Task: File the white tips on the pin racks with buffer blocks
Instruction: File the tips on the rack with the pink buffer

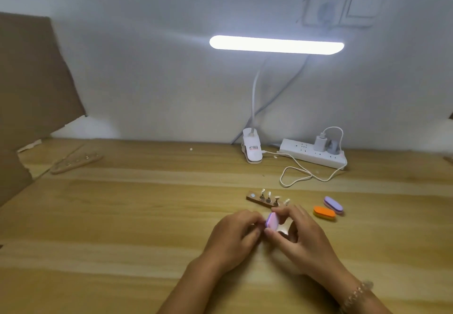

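Pale wooden table (122,215) is running back to a white wall (147,68), where a lit bar lamp (276,45) is glowing above its clip base (252,148) and a power strip (311,153) is lying along the table's far edge. Cardboard (31,76) is leaning at the left edge, with a second pin rack (77,163) lying beside it. Near the table's middle, a dark pin rack (262,200) is holding white tips (269,194) upright, just beyond the hands. The right hand (301,232) is pinching a pink buffer block (271,223) between thumb and fingertips, and the left hand (235,235) is curling its fingers against the block; what they are gripping is hidden. An orange buffer block (324,212) and a purple buffer block (333,204) are lying side by side to the right.
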The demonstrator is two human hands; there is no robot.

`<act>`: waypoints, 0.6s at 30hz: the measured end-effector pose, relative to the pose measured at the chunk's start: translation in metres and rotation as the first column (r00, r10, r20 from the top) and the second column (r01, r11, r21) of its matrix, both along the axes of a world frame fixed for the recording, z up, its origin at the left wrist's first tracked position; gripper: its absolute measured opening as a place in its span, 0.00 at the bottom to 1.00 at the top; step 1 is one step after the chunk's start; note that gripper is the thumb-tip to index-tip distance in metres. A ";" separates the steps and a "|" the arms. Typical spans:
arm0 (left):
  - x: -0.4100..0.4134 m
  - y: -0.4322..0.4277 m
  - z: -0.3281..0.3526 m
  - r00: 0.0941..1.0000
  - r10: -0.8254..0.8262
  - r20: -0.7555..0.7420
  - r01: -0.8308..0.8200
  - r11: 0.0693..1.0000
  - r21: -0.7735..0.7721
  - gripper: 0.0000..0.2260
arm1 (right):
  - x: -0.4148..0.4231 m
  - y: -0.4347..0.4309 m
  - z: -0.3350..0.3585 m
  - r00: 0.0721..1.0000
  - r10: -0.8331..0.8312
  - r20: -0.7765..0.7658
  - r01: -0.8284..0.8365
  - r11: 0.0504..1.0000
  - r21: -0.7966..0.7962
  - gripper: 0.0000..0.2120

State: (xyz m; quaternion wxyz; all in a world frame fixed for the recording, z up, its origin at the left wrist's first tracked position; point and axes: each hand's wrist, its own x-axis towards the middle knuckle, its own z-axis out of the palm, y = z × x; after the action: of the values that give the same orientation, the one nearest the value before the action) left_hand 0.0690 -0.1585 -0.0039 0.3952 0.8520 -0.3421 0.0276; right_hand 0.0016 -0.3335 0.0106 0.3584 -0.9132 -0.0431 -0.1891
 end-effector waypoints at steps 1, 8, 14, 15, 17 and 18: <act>-0.001 0.000 0.001 1.000 0.005 -0.005 -0.005 1.000 -0.001 0.07 | -0.002 0.001 -0.001 1.000 0.028 -0.008 -0.028 0.999 -0.020 0.13; -0.005 -0.001 0.003 0.999 0.029 -0.020 -0.029 0.999 0.017 0.07 | -0.003 0.003 -0.002 1.000 0.010 0.021 -0.010 1.000 0.005 0.14; -0.006 -0.001 0.003 0.998 0.065 0.003 -0.065 0.998 0.022 0.06 | 0.001 0.006 -0.004 0.999 -0.007 0.045 0.007 1.000 0.018 0.13; -0.005 -0.001 0.003 0.998 0.062 0.006 -0.063 0.998 0.029 0.07 | 0.002 0.007 -0.006 0.999 0.018 0.047 -0.018 1.000 -0.013 0.14; -0.005 0.001 0.004 0.998 0.065 0.012 -0.065 0.997 0.041 0.07 | 0.004 0.008 -0.007 0.999 0.037 0.038 -0.038 0.999 0.028 0.13; -0.004 0.001 0.004 0.997 0.070 0.016 -0.070 0.997 0.040 0.07 | 0.006 0.007 -0.007 0.999 0.016 0.043 -0.019 0.997 0.080 0.13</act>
State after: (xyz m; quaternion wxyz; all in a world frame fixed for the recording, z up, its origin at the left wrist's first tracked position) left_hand 0.0648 -0.1578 0.0001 0.3741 0.8712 -0.3154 0.0407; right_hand 0.0078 -0.3264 0.0040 0.3953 -0.8935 -0.0512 -0.2070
